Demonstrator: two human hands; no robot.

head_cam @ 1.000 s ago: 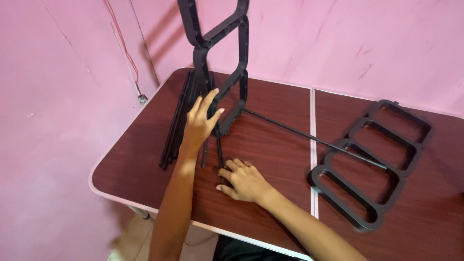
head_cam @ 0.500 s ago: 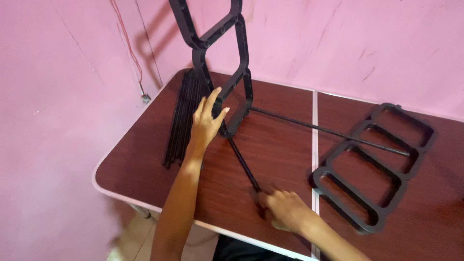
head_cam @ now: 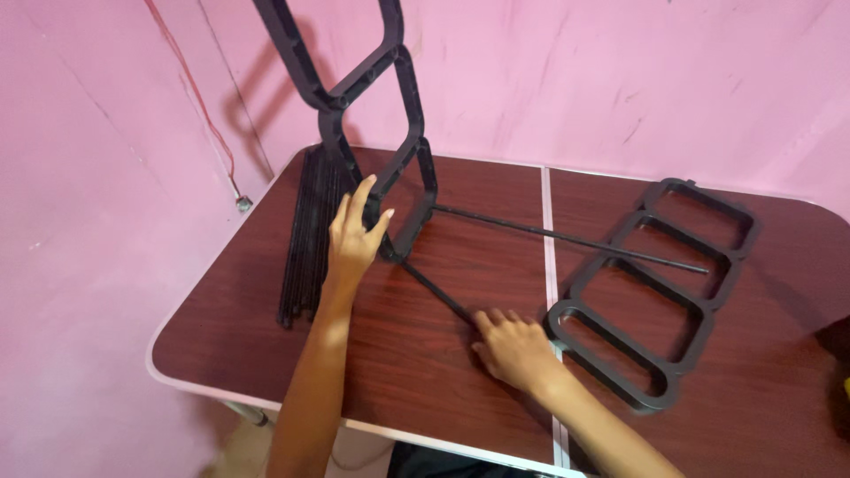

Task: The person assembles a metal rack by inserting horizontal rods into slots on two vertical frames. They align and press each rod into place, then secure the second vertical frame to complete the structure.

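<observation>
The left hand (head_cam: 354, 237) steadies the upright black frame (head_cam: 376, 133), fingers spread on its base; a thin rod (head_cam: 434, 290) slants from that base to the right hand (head_cam: 515, 347) — fingers curled over its near end.

Pink walls (head_cam: 620, 80) w/ scuffs, red wire (head_cam: 199, 97) in corner, dark wood-look folding table (head_cam: 266, 354), white edge.
</observation>
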